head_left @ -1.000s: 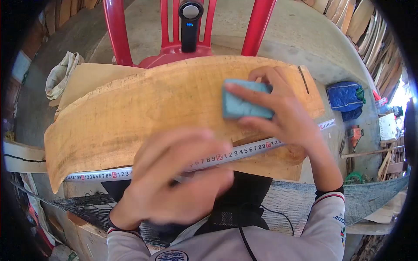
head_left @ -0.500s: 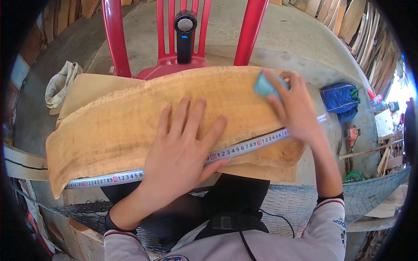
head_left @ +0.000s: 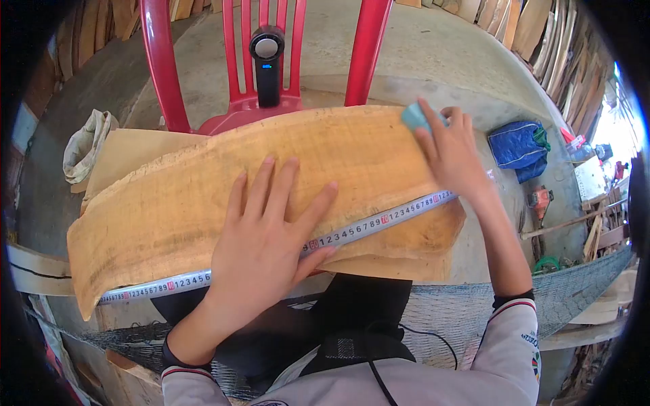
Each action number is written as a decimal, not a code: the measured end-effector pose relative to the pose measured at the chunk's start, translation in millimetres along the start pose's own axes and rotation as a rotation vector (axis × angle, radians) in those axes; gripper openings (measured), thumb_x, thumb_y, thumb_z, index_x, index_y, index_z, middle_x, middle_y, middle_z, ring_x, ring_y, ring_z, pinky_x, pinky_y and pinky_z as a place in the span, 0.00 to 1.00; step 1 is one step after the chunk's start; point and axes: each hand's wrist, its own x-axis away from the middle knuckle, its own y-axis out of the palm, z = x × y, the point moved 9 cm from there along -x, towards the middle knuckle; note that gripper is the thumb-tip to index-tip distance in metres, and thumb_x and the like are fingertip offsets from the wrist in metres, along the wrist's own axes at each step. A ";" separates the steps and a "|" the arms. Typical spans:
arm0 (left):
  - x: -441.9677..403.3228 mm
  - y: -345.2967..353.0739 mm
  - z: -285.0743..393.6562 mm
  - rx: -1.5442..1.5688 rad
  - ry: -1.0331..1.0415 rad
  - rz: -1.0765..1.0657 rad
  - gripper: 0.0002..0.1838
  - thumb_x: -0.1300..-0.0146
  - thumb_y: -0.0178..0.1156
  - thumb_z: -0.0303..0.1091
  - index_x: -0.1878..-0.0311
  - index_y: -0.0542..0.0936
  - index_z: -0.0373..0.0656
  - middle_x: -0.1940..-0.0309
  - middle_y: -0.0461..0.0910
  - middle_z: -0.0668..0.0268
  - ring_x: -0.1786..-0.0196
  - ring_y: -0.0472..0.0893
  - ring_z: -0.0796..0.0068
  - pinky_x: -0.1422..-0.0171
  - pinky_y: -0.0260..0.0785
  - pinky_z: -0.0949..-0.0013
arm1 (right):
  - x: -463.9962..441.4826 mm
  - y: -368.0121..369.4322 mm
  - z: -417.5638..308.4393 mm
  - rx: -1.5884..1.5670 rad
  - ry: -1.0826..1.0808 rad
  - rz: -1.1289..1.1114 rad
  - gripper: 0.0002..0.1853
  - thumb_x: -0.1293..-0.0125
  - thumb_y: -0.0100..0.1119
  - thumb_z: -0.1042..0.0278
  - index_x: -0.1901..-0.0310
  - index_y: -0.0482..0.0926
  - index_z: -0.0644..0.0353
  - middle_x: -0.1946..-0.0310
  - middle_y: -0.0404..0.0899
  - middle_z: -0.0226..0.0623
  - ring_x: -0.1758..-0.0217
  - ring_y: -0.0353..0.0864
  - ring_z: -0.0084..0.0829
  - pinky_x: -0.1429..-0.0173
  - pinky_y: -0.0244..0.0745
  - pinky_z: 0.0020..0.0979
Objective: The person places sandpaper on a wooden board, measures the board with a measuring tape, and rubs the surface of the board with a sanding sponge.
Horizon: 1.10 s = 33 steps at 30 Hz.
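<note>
A long wooden slab (head_left: 169, 196) with a rough edge lies across the view. My left hand (head_left: 261, 243) rests flat on its middle, fingers spread, with the thumb over a tape measure (head_left: 365, 227). The tape stretches along the slab's near side and passes under that hand. At the slab's far right end my right hand (head_left: 457, 152) grips a light blue block (head_left: 416, 117) against the wood. Part of the block is hidden behind the fingers.
Beyond the slab stands a red plastic chair (head_left: 162, 68) with a black handheld fan (head_left: 268, 74) on it. A pale sack (head_left: 88, 145) is at left. A blue bag (head_left: 518, 145) and an orange tool (head_left: 540, 199) lie at right. Netting (head_left: 460, 311) hangs in front.
My left hand has come down from a blurred position above the slab and lies flat. My right hand has carried the blue block right, to the far right end. The view has shifted slightly.
</note>
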 end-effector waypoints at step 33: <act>0.6 -1.2 -1.1 0.043 -0.019 0.000 0.40 0.38 0.70 0.54 0.22 0.72 0.61 0.22 0.63 0.48 0.19 0.61 0.41 0.15 0.49 0.40 | 10.9 -1.6 7.4 -0.005 -0.074 0.015 0.29 0.22 0.56 0.58 0.22 0.69 0.52 0.40 0.71 0.59 0.36 0.70 0.56 0.27 0.65 0.49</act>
